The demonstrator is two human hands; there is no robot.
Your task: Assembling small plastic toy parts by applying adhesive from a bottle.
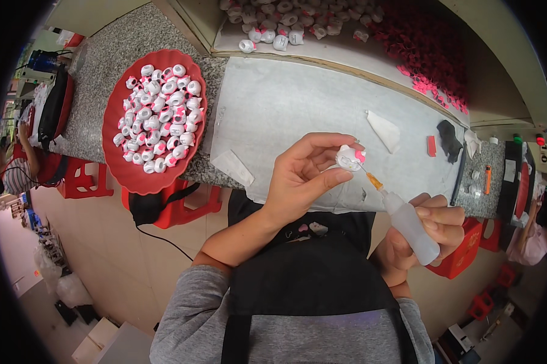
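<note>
Between the thumb and fingers of my left hand (301, 176) is a small white cat-head figure (347, 159) with a pink bow. My right hand (434, 227) is wrapped round a translucent squeeze bottle (412, 229) with an orange-based needle tip (375, 181). The bottle is tilted, and its thin needle reaches the figure beside the bow; whether it touches is too small to tell. Both hands are above the white paper sheet (273, 91) at the table's near edge. To the left, a red scalloped tray (118, 164) holds many similar white and pink heads.
On a shelf at the back lie a pile of white heads (279, 41) and a heap of pink bow pieces (425, 54). Folded white paper (383, 130), a red block (431, 145) and a dark cloth (449, 141) lie to the right. Red stools (194, 206) stand below; other people sit at both sides.
</note>
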